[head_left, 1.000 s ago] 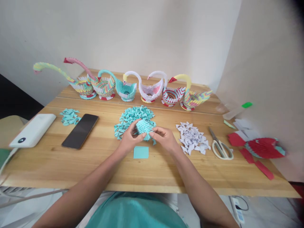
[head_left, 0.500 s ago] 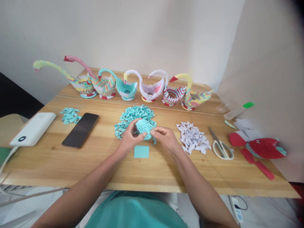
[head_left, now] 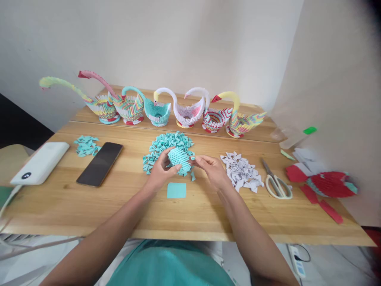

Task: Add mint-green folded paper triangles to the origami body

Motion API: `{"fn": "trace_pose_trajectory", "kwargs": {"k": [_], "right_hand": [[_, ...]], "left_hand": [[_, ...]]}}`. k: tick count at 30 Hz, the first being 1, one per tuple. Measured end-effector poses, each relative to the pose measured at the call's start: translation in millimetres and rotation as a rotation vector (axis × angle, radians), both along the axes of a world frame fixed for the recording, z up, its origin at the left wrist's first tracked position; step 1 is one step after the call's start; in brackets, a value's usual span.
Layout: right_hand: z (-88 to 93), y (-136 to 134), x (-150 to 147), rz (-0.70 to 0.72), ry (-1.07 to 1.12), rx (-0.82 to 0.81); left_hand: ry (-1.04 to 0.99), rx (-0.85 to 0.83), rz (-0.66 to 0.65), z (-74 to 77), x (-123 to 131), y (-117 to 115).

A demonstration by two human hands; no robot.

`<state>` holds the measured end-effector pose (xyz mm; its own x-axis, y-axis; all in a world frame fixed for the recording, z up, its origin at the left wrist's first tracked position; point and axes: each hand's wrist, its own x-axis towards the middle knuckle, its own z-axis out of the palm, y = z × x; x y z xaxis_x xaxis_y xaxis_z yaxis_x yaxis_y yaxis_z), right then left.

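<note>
My left hand (head_left: 163, 169) is wrapped round a rounded turquoise body of interlocked folded paper pieces (head_left: 178, 159), thumb on the near side. At its right edge, my right hand (head_left: 210, 169) pinches a small turquoise folded paper piece (head_left: 193, 158) between thumb and fingertips. Whether that piece touches the body I cannot tell. Just behind both hands spreads a heap of loose turquoise folded pieces (head_left: 171, 140). A flat turquoise paper rectangle (head_left: 176, 190) lies on the wooden table (head_left: 193, 218) in front of them.
Several folded-paper swans (head_left: 159, 113) stand along the back. To the left are a small turquoise pile (head_left: 86, 145), a phone (head_left: 100, 164) and a white power bank (head_left: 41, 163). White folded pieces (head_left: 241, 171), scissors (head_left: 276, 183) and a red paper model (head_left: 330, 184) lie to the right.
My right hand has drawn slightly to the right, and a small turquoise piece now shows in its fingertips. The paper body has turned a little in my left hand.
</note>
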<state>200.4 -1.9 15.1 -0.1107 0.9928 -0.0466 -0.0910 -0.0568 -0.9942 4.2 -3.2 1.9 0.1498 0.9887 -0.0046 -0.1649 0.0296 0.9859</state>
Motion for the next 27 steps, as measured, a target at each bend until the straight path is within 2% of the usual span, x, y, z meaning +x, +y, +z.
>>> {"fn": "trace_pose_trajectory", "kwargs": {"k": [11,20,27], "right_hand": [[-6.4,-0.3,-1.8,0.056,0.082,-0.058],[0.9,-0.2,-3.2,0.026,0.135,-0.082],[0.0,0.6,-1.4,-0.014,0.192,-0.086]], "left_hand": [[0.058,0.013,-0.011,-3.3,-1.3,2.0],[-0.019,-0.017,-0.001,1.3,-0.5,0.8],[-0.123,-0.119,0.006,-1.0,-1.3,1.8]]}}
